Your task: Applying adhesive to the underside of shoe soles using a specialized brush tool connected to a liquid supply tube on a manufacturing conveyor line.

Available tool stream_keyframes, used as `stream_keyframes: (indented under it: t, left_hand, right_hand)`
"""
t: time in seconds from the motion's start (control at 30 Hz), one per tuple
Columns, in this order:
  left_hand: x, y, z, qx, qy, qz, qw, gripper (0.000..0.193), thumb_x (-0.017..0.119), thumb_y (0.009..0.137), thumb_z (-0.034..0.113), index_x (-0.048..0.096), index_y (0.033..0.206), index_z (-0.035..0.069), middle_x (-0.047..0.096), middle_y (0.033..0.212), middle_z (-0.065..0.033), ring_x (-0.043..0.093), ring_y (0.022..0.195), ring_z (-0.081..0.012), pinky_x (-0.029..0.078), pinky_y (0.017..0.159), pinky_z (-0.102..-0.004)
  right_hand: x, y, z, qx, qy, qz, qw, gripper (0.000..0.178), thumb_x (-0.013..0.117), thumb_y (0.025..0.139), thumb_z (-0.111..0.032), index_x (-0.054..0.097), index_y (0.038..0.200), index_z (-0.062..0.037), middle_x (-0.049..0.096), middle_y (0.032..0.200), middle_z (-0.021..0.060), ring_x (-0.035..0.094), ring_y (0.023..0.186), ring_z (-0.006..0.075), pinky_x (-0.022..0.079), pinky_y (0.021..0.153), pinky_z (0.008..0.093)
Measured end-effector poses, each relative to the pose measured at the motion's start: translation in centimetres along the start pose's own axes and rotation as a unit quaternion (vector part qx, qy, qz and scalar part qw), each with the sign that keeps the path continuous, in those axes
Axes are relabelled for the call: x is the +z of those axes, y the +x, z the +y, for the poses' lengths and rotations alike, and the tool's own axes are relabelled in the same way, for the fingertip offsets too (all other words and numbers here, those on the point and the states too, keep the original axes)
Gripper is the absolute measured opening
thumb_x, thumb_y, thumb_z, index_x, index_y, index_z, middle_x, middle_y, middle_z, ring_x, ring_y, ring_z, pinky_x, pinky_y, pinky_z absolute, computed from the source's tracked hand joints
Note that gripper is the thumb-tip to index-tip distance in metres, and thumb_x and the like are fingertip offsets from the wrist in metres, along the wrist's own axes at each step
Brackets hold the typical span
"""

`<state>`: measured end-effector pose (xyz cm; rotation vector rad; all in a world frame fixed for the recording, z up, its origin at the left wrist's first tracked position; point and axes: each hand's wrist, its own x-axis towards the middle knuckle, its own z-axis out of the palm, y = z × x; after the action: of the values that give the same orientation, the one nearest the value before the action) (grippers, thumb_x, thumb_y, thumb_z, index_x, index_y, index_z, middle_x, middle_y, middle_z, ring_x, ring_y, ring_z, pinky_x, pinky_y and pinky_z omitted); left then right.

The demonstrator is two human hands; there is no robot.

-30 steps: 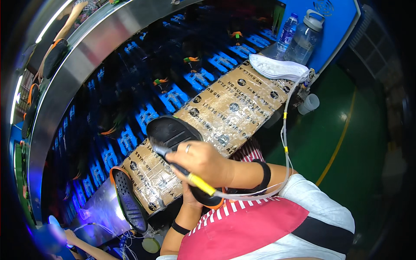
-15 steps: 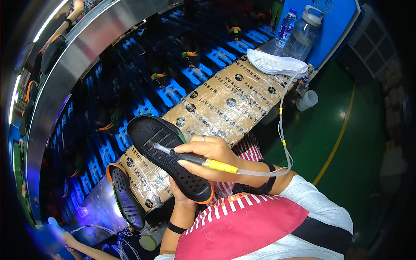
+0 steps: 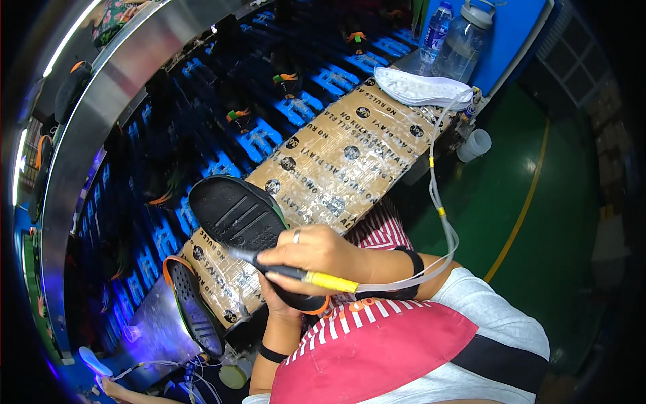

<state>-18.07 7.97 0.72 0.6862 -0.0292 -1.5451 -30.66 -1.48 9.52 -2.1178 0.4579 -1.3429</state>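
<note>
A black shoe sole (image 3: 235,209) with an orange-edged heel is tilted over the cardboard. My left hand (image 3: 284,304) grips it from beneath near the heel, its fingers partly hidden. My right hand (image 3: 319,256) is closed around a tube-fed glue brush (image 3: 286,271) with a black grip and yellow tape. The brush's pale tip lies over the sole's left edge at mid-length; contact is hard to make out. Clear tubing (image 3: 452,232) loops from the brush's yellow end past my right forearm. A second black sole (image 3: 192,303) with an orange rim lies left of the held one.
Printed cardboard (image 3: 350,155) covers the bench. Beyond it runs a dark conveyor with blue racks (image 3: 259,138) carrying shoe parts. At the back right are a white sole (image 3: 420,89), a water jug (image 3: 464,44) and a bottle (image 3: 437,30). Another person's hand (image 3: 111,387) shows lower left.
My right hand has brought the brush down and left, from the sole's middle to its left edge. My left hand keeps its hold on the sole.
</note>
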Motion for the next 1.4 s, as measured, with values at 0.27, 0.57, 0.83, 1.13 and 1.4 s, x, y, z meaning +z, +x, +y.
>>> stream_keyframes:
  t: [0.27, 0.57, 0.83, 1.13, 1.4]
  left_hand:
    - [-0.6, 0.3, 1.0, 0.001, -0.011, -0.016, 1.000, 0.062, 0.054, 0.077, 0.057, 0.050, 0.119, 0.011, 0.055, 0.116, -0.0102, 0.055, 0.104, -0.0254, 0.044, 0.092, -0.0400]
    - [0.3, 1.8, 2.0, 0.039, -0.060, -0.128, 0.989, 0.070, 0.052, 0.076, 0.059, 0.045, 0.124, 0.008, 0.050, 0.118, -0.0178, 0.048, 0.108, -0.0363, 0.041, 0.092, -0.0461]
    - [1.7, 2.4, 3.4, 0.082, -0.070, -0.145, 0.984, 0.060, 0.051, 0.080, 0.051, 0.046, 0.124, 0.010, 0.050, 0.120, -0.0181, 0.047, 0.108, -0.0356, 0.040, 0.093, -0.0445]
    - [1.2, 3.1, 5.5, 0.145, -0.037, -0.170, 0.974, 0.060, 0.047, 0.083, 0.053, 0.046, 0.124, 0.008, 0.054, 0.112, -0.0185, 0.051, 0.103, -0.0360, 0.042, 0.091, -0.0457]
    - [1.5, 2.1, 6.6, 0.114, 0.064, -0.156, 0.979, 0.076, 0.055, 0.075, 0.058, 0.040, 0.125, 0.003, 0.049, 0.115, -0.0249, 0.049, 0.105, -0.0394, 0.047, 0.086, -0.0458]
  right_hand:
    - [1.1, -1.3, -0.3, -0.089, 0.024, -0.116, 0.989, 0.025, 0.068, 0.068, -0.013, 0.061, 0.091, -0.0056, 0.051, 0.066, 0.0052, 0.055, 0.058, 0.0196, 0.044, 0.047, 0.0295]
    - [1.4, -2.0, -0.8, -0.037, 0.020, -0.128, 0.991, 0.027, 0.066, 0.071, -0.012, 0.059, 0.095, -0.0028, 0.050, 0.071, 0.0063, 0.056, 0.063, 0.0215, 0.046, 0.052, 0.0315]
    - [1.1, -2.0, -0.4, 0.061, 0.114, -0.066, 0.989, 0.025, 0.069, 0.070, -0.010, 0.063, 0.094, -0.0053, 0.057, 0.071, 0.0088, 0.057, 0.059, 0.0237, 0.045, 0.052, 0.0317]
    - [-0.5, -1.6, 0.2, 0.107, 0.213, -0.122, 0.963, 0.027, 0.069, 0.072, -0.008, 0.063, 0.098, -0.0035, 0.059, 0.075, 0.0105, 0.058, 0.063, 0.0235, 0.044, 0.055, 0.0290]
    - [0.1, -2.7, 0.2, 0.121, 0.281, -0.204, 0.930, 0.020, 0.066, 0.072, -0.012, 0.063, 0.088, -0.0022, 0.062, 0.077, 0.0137, 0.061, 0.070, 0.0284, 0.048, 0.062, 0.0321]
